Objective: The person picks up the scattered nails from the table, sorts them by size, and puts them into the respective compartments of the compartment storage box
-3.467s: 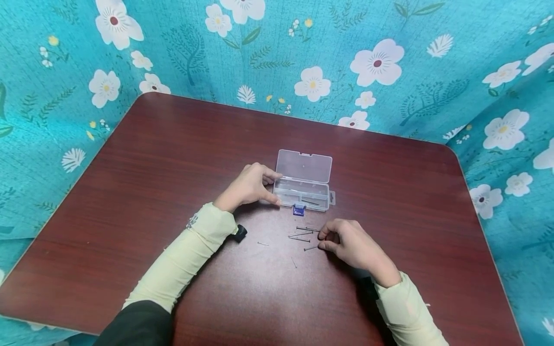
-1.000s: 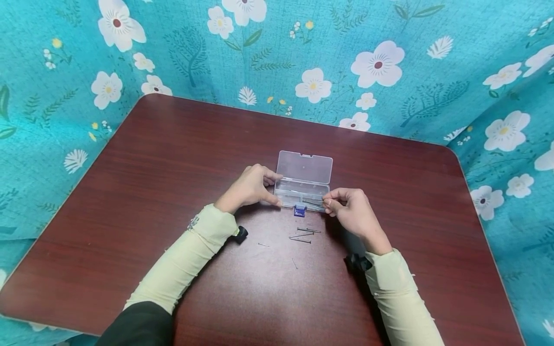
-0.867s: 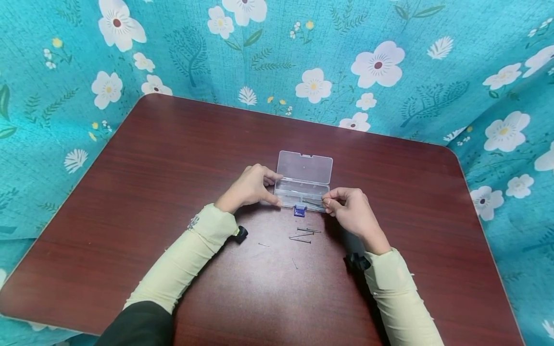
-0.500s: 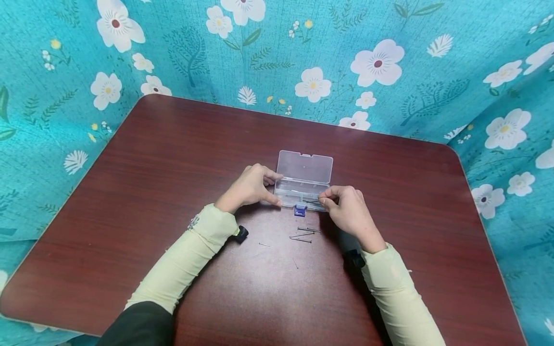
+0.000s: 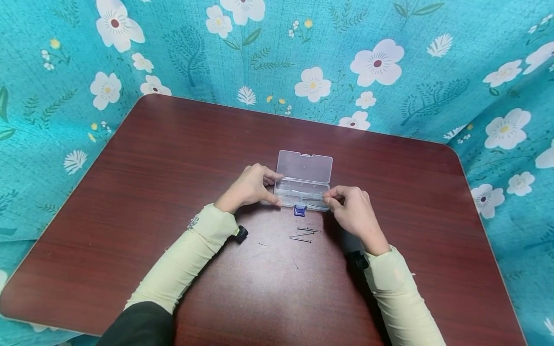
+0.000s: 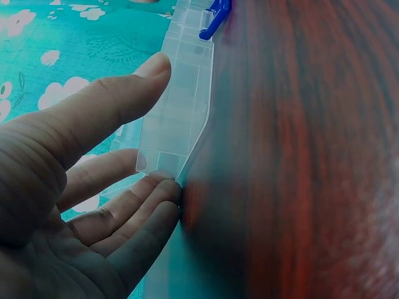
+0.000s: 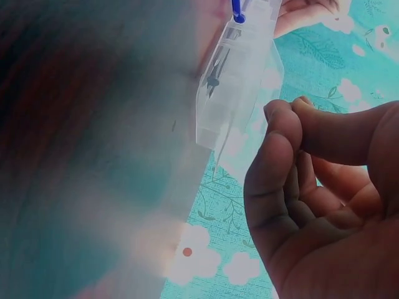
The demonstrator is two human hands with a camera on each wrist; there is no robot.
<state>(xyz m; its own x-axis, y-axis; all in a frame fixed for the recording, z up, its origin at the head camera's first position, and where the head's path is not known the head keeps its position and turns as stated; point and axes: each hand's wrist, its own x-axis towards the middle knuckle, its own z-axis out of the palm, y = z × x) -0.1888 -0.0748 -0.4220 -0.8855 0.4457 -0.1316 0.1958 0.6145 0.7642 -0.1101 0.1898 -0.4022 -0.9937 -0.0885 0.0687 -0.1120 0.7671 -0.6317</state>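
Observation:
A clear plastic compartment box [image 5: 287, 198] stands on the table with its lid [image 5: 304, 167] raised and its blue latch [image 5: 299, 210] hanging in front. My left hand [image 5: 253, 185] steadies its left end, thumb at the front and fingers at the back. Over the box's right end, thumb and index finger of my right hand [image 5: 352, 206] pinch together. From the head, a nail [image 5: 312, 199] in the front right compartment runs up to these fingertips; the right wrist view shows nails [image 7: 214, 78] in the box but none at the fingertips. Several loose nails [image 5: 300, 240] lie before the box.
Two thin small nails [image 5: 264, 244] lie apart, nearer the person. The dark red table [image 5: 182, 139] is bordered by a blue flowered curtain [image 5: 268, 57] at the back and sides. Dark wrist straps sit below both hands.
My right hand has come from the loose nails up to the box, and one nail is gone from the table. Since half a second ago it has shifted slightly right. The left hand stays.

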